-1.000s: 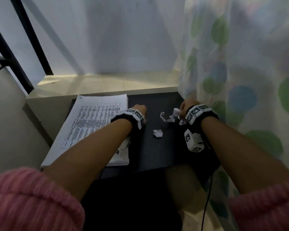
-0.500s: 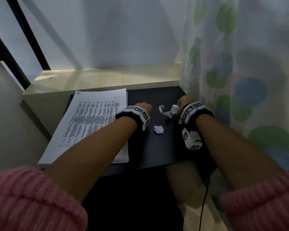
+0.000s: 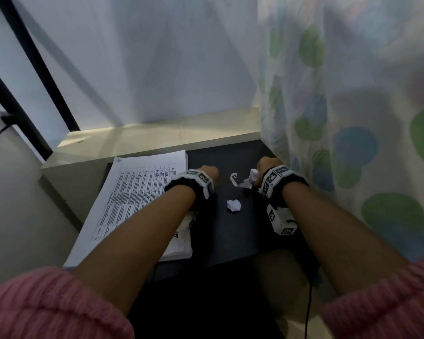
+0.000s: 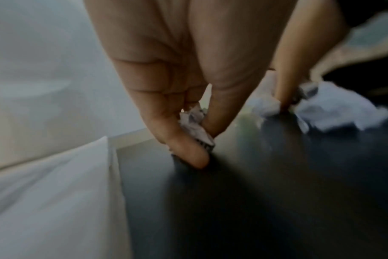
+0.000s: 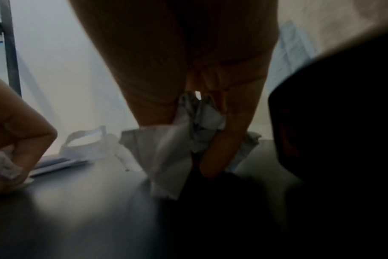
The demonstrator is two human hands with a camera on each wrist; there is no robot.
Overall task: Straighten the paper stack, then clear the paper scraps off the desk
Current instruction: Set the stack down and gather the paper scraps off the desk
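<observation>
A printed paper stack point(image 3: 135, 199) lies on the left of the black desk point(image 3: 233, 236). My left hand point(image 3: 209, 170) sits just right of the stack, fingertips down, pinching a small crumpled scrap point(image 4: 196, 127) against the desk. My right hand point(image 3: 264, 165) at the desk's far right grips a bunch of white scraps point(image 5: 188, 140), also visible in the head view as white scraps point(image 3: 251, 178). A curled strip point(image 3: 234, 178) lies between the hands. A crumpled ball point(image 3: 233, 205) lies nearer me, untouched.
A pale window ledge point(image 3: 157, 138) runs behind the desk. A dotted sheer curtain point(image 3: 353, 118) hangs close along the right side. A black cable point(image 3: 309, 311) drops off the desk's front right. My forearm covers the stack's near right corner.
Both hands stay at the far part of the desk. The right hand has gathered its scraps more upright. The crumpled ball and curled strip have not moved.
</observation>
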